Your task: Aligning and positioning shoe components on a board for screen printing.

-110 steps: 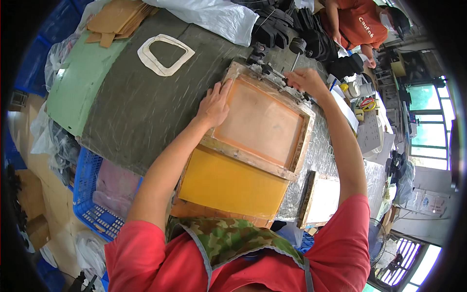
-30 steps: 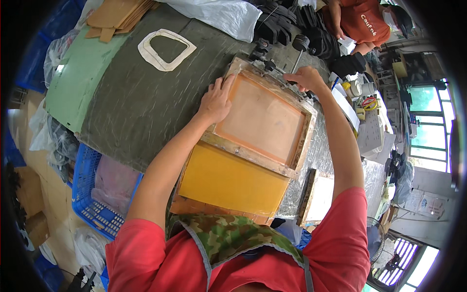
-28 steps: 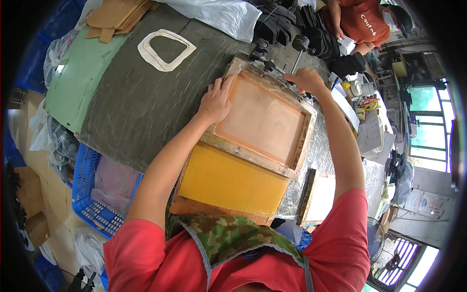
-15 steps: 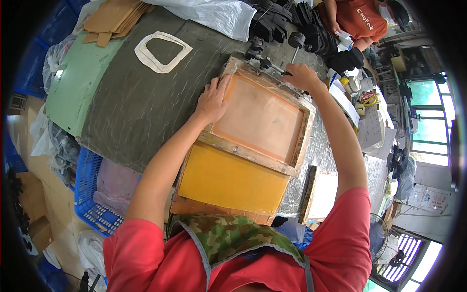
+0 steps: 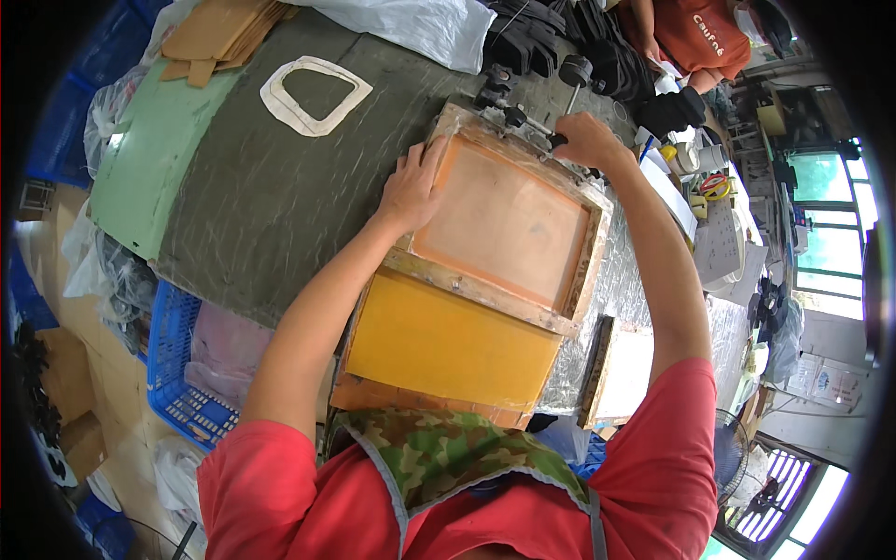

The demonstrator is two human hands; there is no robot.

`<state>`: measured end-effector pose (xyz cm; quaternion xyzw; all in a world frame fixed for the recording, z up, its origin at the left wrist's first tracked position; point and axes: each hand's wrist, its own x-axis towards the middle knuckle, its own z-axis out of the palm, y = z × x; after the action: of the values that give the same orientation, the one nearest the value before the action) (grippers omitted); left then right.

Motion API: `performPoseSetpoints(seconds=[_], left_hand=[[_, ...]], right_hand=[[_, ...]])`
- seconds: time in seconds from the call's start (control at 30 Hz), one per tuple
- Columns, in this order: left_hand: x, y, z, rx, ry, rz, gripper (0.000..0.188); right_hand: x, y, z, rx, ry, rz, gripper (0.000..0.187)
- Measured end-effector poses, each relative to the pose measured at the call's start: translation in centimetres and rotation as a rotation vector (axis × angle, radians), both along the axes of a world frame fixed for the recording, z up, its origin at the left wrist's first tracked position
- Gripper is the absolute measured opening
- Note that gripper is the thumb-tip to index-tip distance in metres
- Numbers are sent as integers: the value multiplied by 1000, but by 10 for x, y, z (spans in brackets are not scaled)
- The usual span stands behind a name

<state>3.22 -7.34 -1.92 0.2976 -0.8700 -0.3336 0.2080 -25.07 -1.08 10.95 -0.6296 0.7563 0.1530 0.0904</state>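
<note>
A wooden screen printing frame (image 5: 588,266) with a pale orange-edged mesh (image 5: 511,219) lies tilted over a yellow board (image 5: 453,336). My left hand (image 5: 413,191) grips the frame's left side near its far corner, fingers bent over the wood. At the far side, a metal hinge clamp (image 5: 513,116) with black knobs meets the frame's edge. My right hand (image 5: 590,142) is closed round a dark knob of this clamp, and its palm hides much of the knob. A rod with a round black weight (image 5: 575,71) rises beside that hand.
A white ring-shaped cutout (image 5: 315,95) lies on the dark table (image 5: 252,177). Cardboard pieces (image 5: 210,37) and black parts (image 5: 527,39) sit at the back. A second framed panel (image 5: 616,373) is at right; a blue crate (image 5: 173,373) stands below left. Another person (image 5: 691,37) works at far right.
The view has shifted slightly. Both hands keep their places on the frame and the clamp knob, with the right wrist turned a little.
</note>
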Motion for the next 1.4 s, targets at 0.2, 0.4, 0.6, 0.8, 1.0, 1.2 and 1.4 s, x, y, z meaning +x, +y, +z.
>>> performPoseSetpoints(seconds=[0.2, 0.4, 0.6, 0.8, 1.0, 1.2, 1.4], left_hand=[[0, 1, 1, -3, -7, 3, 70], [0, 0, 0, 7, 3, 7, 71], [0, -1, 0, 33, -10, 1, 72], [-1, -1, 1, 53, -4, 3, 72], [0, -4, -3, -15, 19, -17, 71], [0, -6, 4, -47, -44, -56, 72], [1, -6, 5, -41, -65, -56, 72]], right_hand=[[17, 3, 5, 11, 69, -348, 59], [14, 7, 11, -8, -9, -274, 55], [16, 7, 3, -21, 73, -213, 47], [21, 1, -11, -74, 128, -488, 55], [-2, 1, 2, 28, -77, 22, 39], [13, -3, 0, 31, -51, -631, 60], [6, 5, -1, -36, -57, -275, 47]])
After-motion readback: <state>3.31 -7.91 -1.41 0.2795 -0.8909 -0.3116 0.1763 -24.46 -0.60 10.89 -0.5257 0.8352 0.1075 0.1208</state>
